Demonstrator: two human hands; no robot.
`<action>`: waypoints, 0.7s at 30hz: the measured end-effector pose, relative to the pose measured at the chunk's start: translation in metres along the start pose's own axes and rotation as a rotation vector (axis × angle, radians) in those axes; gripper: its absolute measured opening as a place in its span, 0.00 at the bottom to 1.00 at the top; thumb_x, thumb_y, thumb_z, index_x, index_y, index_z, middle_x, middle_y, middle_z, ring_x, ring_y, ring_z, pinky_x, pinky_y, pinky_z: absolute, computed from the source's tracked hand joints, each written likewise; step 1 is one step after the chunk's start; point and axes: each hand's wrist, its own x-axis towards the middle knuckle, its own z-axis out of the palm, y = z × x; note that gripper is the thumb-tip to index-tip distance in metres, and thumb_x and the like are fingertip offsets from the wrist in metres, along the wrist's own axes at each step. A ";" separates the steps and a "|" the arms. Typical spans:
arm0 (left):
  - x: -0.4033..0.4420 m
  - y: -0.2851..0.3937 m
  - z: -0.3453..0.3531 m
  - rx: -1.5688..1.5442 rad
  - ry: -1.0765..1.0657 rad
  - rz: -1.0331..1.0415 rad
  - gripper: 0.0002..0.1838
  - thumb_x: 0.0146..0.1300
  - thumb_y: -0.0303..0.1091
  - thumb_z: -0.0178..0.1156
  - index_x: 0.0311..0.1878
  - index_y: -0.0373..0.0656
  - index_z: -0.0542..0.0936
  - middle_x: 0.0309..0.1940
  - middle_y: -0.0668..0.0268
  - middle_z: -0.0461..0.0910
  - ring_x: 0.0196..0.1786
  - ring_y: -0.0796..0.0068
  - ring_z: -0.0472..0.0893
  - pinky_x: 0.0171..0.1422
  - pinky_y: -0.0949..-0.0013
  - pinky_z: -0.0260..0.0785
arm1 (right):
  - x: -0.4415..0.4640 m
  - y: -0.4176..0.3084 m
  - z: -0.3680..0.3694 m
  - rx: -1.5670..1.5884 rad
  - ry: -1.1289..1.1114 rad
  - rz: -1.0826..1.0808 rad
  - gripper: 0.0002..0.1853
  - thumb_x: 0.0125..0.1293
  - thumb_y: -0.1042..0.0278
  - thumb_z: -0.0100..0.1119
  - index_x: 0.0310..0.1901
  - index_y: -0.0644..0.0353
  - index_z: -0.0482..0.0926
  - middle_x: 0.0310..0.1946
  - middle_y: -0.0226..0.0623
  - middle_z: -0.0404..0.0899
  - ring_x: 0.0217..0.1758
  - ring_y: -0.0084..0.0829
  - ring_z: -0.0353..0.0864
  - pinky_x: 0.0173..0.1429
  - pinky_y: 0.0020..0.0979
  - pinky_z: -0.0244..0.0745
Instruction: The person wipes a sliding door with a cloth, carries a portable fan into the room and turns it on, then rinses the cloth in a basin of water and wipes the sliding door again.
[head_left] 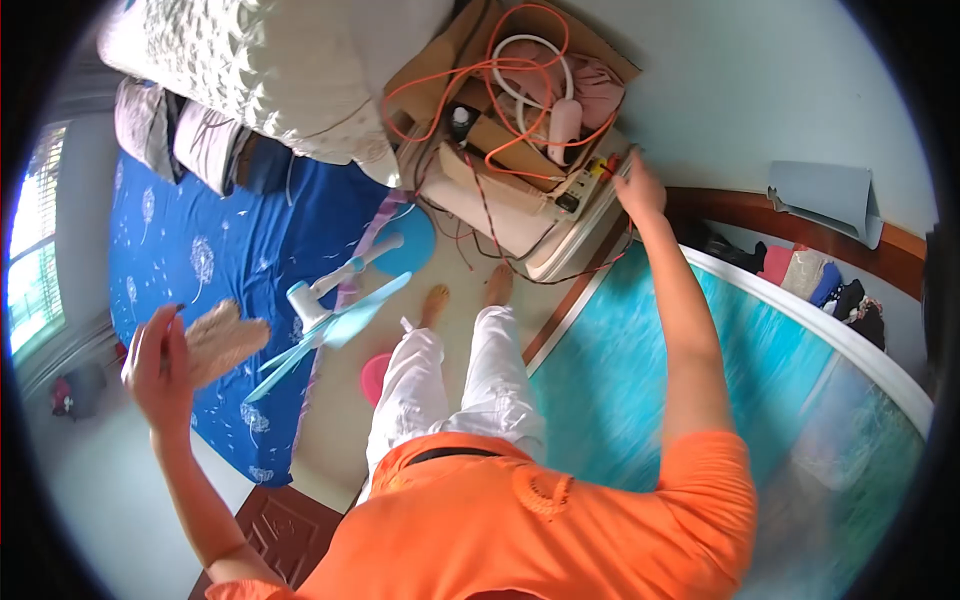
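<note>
My left hand [160, 365] is raised at the left, its fingers closed on a folded beige cloth [228, 342] above the blue bed sheet. On the right my arm stretches away from me, and my right hand [641, 188] is by the corner of a white cabinet [575, 245], beside a power strip [582, 187]. Its fingers are curled, and I cannot make out what they grip. On the cabinet an open cardboard box [480, 135] holds an orange cable [462, 70], a pink device with a white hose [565, 125] and pink fabric [598, 90].
A fan with pale blue blades [365, 308] and a round blue base [408, 245] stands beside the bed [160, 260]. A pink basin [375, 378] is on the floor near my legs. Dark cords [480, 195] hang across the cabinet. Clothes [810, 278] lie behind a turquoise panel [640, 350].
</note>
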 end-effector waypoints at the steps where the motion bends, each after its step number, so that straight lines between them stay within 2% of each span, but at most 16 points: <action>1: 0.002 0.004 -0.001 0.010 0.009 -0.001 0.07 0.56 0.23 0.54 0.38 0.37 0.77 0.25 0.66 0.74 0.26 0.80 0.72 0.31 0.78 0.64 | -0.015 0.010 0.003 0.044 0.135 -0.031 0.30 0.52 0.58 0.53 0.57 0.55 0.59 0.42 0.45 0.74 0.42 0.44 0.75 0.43 0.42 0.70; 2: 0.004 0.008 -0.002 -0.003 0.045 0.060 0.07 0.54 0.23 0.55 0.37 0.38 0.77 0.24 0.64 0.75 0.25 0.77 0.73 0.30 0.76 0.65 | -0.030 0.021 0.010 0.087 0.275 -0.058 0.28 0.53 0.58 0.52 0.56 0.56 0.60 0.40 0.44 0.75 0.42 0.43 0.75 0.43 0.41 0.71; 4: 0.007 0.016 -0.007 -0.015 0.091 0.129 0.07 0.52 0.22 0.56 0.36 0.38 0.77 0.24 0.62 0.76 0.24 0.74 0.75 0.29 0.74 0.66 | -0.064 0.036 0.027 0.192 0.356 0.023 0.26 0.54 0.62 0.52 0.55 0.57 0.62 0.38 0.42 0.75 0.41 0.41 0.75 0.44 0.38 0.71; 6: 0.009 0.023 -0.010 -0.109 0.043 0.124 0.06 0.52 0.23 0.57 0.35 0.39 0.77 0.23 0.62 0.75 0.22 0.74 0.74 0.29 0.74 0.66 | -0.109 0.036 0.037 0.364 0.250 0.184 0.24 0.53 0.65 0.52 0.53 0.57 0.63 0.34 0.41 0.75 0.37 0.37 0.75 0.43 0.36 0.71; 7: 0.010 0.025 -0.009 -0.157 0.045 0.170 0.07 0.51 0.23 0.57 0.36 0.39 0.77 0.22 0.62 0.74 0.22 0.76 0.73 0.28 0.75 0.65 | -0.133 0.037 0.058 0.502 0.324 0.165 0.22 0.53 0.67 0.52 0.51 0.58 0.64 0.30 0.39 0.73 0.32 0.35 0.74 0.39 0.36 0.70; 8: 0.011 0.026 -0.003 -0.217 0.067 0.226 0.07 0.51 0.23 0.57 0.36 0.39 0.77 0.22 0.62 0.74 0.22 0.76 0.73 0.28 0.75 0.65 | -0.154 0.035 0.080 0.459 0.530 0.030 0.18 0.54 0.68 0.51 0.47 0.58 0.66 0.24 0.36 0.73 0.27 0.32 0.73 0.34 0.34 0.70; 9: 0.012 0.028 0.005 -0.340 0.015 0.229 0.08 0.50 0.22 0.57 0.36 0.39 0.77 0.22 0.64 0.73 0.22 0.78 0.71 0.28 0.76 0.64 | -0.189 0.015 0.077 0.663 0.428 0.135 0.15 0.53 0.68 0.52 0.43 0.57 0.67 0.22 0.33 0.71 0.25 0.28 0.72 0.32 0.32 0.70; 11: 0.010 0.046 0.022 -0.573 -0.185 0.194 0.10 0.49 0.21 0.56 0.36 0.39 0.77 0.20 0.68 0.70 0.22 0.82 0.68 0.26 0.78 0.62 | -0.238 -0.006 0.111 0.779 0.338 0.178 0.14 0.52 0.69 0.56 0.42 0.55 0.69 0.22 0.31 0.71 0.25 0.24 0.71 0.31 0.28 0.69; 12: 0.010 0.063 0.027 -0.686 -0.306 0.262 0.11 0.49 0.21 0.56 0.38 0.39 0.77 0.19 0.69 0.69 0.22 0.84 0.68 0.26 0.77 0.61 | -0.269 -0.036 0.085 0.788 0.200 0.196 0.15 0.53 0.69 0.57 0.43 0.55 0.69 0.24 0.31 0.73 0.27 0.23 0.73 0.32 0.27 0.70; 14: 0.001 0.097 0.034 -0.900 -0.746 0.201 0.12 0.48 0.22 0.57 0.39 0.39 0.76 0.19 0.69 0.70 0.22 0.84 0.67 0.25 0.78 0.61 | -0.323 -0.082 0.050 1.096 0.104 0.031 0.21 0.53 0.66 0.58 0.50 0.56 0.68 0.33 0.33 0.75 0.30 0.24 0.74 0.35 0.25 0.70; 16: -0.014 0.124 0.044 -0.860 -0.983 0.512 0.13 0.49 0.26 0.59 0.41 0.40 0.76 0.19 0.67 0.71 0.22 0.84 0.68 0.26 0.77 0.62 | -0.370 -0.125 -0.013 1.135 0.054 -0.043 0.28 0.47 0.73 0.62 0.52 0.56 0.66 0.38 0.35 0.73 0.40 0.25 0.73 0.42 0.28 0.70; 18: -0.032 0.157 0.030 -0.945 -1.011 0.883 0.13 0.50 0.30 0.61 0.41 0.41 0.76 0.20 0.64 0.73 0.23 0.81 0.71 0.26 0.75 0.64 | -0.409 -0.156 -0.052 1.160 0.272 -0.296 0.30 0.46 0.72 0.63 0.54 0.56 0.65 0.49 0.38 0.67 0.52 0.29 0.67 0.49 0.29 0.68; 19: -0.043 0.169 0.033 -0.956 -1.015 0.982 0.13 0.50 0.30 0.61 0.41 0.41 0.76 0.20 0.64 0.73 0.23 0.81 0.71 0.26 0.75 0.64 | -0.420 -0.153 -0.047 1.044 0.372 -0.379 0.30 0.46 0.71 0.63 0.54 0.56 0.65 0.51 0.38 0.65 0.55 0.29 0.63 0.51 0.29 0.66; 20: -0.060 0.178 0.037 -1.000 -1.069 1.046 0.13 0.50 0.32 0.61 0.40 0.40 0.76 0.21 0.63 0.73 0.23 0.80 0.72 0.27 0.74 0.65 | -0.435 -0.153 -0.042 0.893 0.475 -0.437 0.31 0.45 0.71 0.63 0.54 0.56 0.65 0.54 0.38 0.62 0.59 0.30 0.59 0.53 0.30 0.64; 21: -0.078 0.188 0.034 -1.038 -1.127 1.127 0.14 0.50 0.33 0.62 0.40 0.40 0.76 0.21 0.62 0.73 0.23 0.78 0.72 0.28 0.74 0.65 | -0.458 -0.161 -0.044 1.019 0.532 -0.361 0.30 0.46 0.70 0.63 0.54 0.57 0.65 0.52 0.37 0.64 0.58 0.29 0.61 0.53 0.30 0.64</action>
